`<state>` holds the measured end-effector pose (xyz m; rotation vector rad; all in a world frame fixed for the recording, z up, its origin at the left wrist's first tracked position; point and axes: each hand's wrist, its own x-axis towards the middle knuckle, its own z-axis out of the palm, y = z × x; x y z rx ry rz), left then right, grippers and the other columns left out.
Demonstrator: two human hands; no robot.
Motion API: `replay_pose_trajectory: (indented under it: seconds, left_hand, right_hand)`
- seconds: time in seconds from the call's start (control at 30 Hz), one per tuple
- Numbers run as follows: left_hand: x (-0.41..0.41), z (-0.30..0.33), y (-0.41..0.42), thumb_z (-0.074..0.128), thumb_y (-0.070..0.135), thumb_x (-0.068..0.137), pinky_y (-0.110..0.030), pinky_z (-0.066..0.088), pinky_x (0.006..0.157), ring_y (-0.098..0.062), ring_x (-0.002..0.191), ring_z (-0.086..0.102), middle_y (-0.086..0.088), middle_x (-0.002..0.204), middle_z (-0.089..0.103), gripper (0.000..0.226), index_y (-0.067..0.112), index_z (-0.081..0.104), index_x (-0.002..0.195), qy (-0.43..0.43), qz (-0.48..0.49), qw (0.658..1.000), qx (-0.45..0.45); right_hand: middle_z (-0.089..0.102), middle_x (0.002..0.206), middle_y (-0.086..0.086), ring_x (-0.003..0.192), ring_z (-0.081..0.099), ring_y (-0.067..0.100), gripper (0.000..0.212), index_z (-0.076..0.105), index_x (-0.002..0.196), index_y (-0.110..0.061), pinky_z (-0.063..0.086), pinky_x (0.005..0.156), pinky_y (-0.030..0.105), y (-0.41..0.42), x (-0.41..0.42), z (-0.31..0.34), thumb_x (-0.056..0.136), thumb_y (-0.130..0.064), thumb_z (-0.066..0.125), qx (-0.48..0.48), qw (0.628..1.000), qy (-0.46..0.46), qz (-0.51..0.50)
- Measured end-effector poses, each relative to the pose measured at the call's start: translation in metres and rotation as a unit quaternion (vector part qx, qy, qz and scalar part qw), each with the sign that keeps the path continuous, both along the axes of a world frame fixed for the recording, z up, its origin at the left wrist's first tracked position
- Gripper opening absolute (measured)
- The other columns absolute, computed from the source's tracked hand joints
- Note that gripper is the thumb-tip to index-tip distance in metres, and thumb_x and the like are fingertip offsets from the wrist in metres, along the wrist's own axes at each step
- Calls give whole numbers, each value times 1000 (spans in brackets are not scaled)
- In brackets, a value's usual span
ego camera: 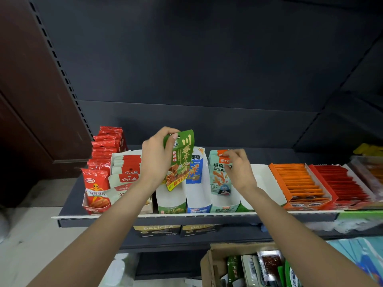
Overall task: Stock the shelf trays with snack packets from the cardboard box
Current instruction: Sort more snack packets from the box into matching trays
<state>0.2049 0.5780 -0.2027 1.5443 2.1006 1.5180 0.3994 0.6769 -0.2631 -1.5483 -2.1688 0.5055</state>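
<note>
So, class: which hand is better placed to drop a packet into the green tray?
Left: it already holds the green packet right above the green tray. The right is at the teal packet.

We see trays (pixel 199 204) side by side on the shelf (pixel 186 219), packets (pixel 220 175) standing in them. The box (pixel 209 264) sits near us, below the shelf, right of centre.

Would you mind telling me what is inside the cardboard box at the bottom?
The cardboard box holds loose snack packets, green, white and dark red ones, standing jumbled. The right forearm covers part of them, and the box's bottom is out of view.
</note>
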Motion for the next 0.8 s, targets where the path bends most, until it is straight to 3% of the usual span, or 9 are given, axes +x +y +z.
replay_pose_trajectory:
  seconds: [0.27,0.4,0.5,0.6,0.8]
  left_hand:
    - [-24,-2,-5,49,29,97,-31,47,51,-12,63,60,3,81,69,18,25,64,105,59,60,996,-20]
    - [-38,-8,0,53,27,96,-34,51,56,-13,62,62,2,81,70,14,24,63,105,75,-7,995,-69]
    - [-45,-11,11,56,29,94,-34,51,59,-18,66,63,-1,84,70,14,23,61,105,121,-61,982,-133]
    - [-51,-12,22,56,24,94,-33,51,70,-19,82,65,1,91,70,10,20,62,101,173,-75,968,-164]
    - [-55,-38,38,55,6,91,-35,46,69,-25,90,58,-5,96,64,12,13,58,100,297,-36,925,-233]
  right_hand:
    - [44,136,2,116,51,16,35,53,128,-16,45,92,24,-26,-24,0,93,-12,56,-11,997,-9,80]
    - [58,124,7,109,57,18,37,53,128,-12,42,84,21,-32,-44,-9,92,-17,59,-93,985,-3,143]
    - [61,124,9,115,56,23,50,44,140,-12,40,89,23,-33,-59,-18,93,-20,58,-165,975,-8,147]
    - [58,127,12,115,56,25,54,39,142,-11,48,88,29,-36,-72,-26,92,-16,59,-219,966,20,137]
    - [63,114,15,100,63,28,49,43,138,-11,58,77,38,-38,-81,-32,92,-5,56,-249,962,50,103]
